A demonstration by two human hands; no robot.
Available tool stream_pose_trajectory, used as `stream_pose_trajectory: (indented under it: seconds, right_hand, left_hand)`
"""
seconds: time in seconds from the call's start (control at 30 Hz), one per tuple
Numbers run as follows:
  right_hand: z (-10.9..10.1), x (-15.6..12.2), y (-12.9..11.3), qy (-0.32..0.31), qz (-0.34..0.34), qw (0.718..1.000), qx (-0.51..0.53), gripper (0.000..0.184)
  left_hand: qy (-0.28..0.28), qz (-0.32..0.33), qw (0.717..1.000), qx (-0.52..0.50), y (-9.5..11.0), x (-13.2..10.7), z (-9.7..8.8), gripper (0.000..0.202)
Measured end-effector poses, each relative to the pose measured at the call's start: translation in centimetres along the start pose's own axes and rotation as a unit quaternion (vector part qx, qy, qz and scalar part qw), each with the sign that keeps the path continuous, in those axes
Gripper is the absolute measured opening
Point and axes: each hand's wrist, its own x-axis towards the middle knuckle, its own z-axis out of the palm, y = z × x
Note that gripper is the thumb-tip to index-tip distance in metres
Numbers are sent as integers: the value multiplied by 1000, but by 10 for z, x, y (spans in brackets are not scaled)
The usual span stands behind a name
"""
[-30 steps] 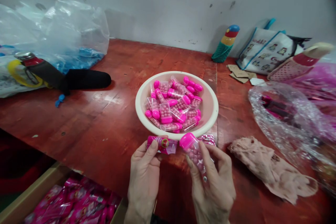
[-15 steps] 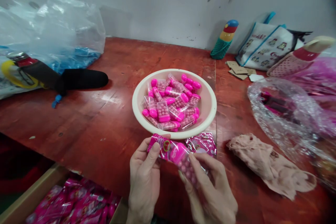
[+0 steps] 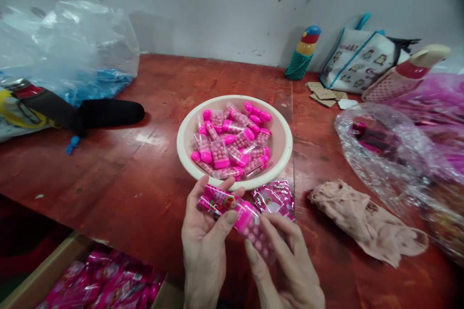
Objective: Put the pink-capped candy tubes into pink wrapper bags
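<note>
My left hand (image 3: 206,246) is closed on a printed magenta wrapper (image 3: 213,200), its thumb pressed near the wrapper's right end. That end meets the pink cap of a clear candy container (image 3: 258,235) filled with small pink balls; how far the cap sits inside the wrapper I cannot tell. My right hand (image 3: 290,260) pinches the container's body between thumb and fingers. Just beyond both hands stands a cream bowl (image 3: 181,154) with several similar pink-capped containers (image 3: 235,142). Flat magenta wrappers (image 3: 273,198) lie against its near right side.
At lower left, a cardboard box (image 3: 47,265) holds filled magenta packets (image 3: 108,282). A crumpled beige cloth (image 3: 366,222) and clear plastic bag (image 3: 384,169) lie right. Behind are a capped bottle (image 3: 303,53) and printed bag (image 3: 362,60); a black pouch (image 3: 110,112) lies left.
My left thumb has slid along the wrapper toward the container's cap, and the left fingers have spread behind it. The right hand keeps its pinch. The whole view has shifted slightly.
</note>
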Motion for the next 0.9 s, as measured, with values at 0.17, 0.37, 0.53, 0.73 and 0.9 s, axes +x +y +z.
stream_pose_trajectory:
  seconds: [0.17, 0.37, 0.53, 0.73, 0.9]
  right_hand:
    - [-5, 0, 0, 12, -24, 999, -21, 45]
    - [-3, -2, 0, 40, -60, 995, -75, 49]
    - [6, -5, 2, 57, -57, 995, -59, 48]
    - [15, -8, 4, 54, 26, 995, 79, 44]
    - [15, -12, 9, 55, 71, 991, 99, 42]
  left_hand:
    - [-2, -54, 997, -47, 0, -2, 5, 47]
    - [14, -145, 986, -83, -5, -1, 1, 39]
    - [7, -138, 987, -84, -5, 0, 1, 25]
    - [20, -97, 992, -83, -8, 0, 4, 38]
    - [1, -96, 990, -100, -14, -7, 10, 44]
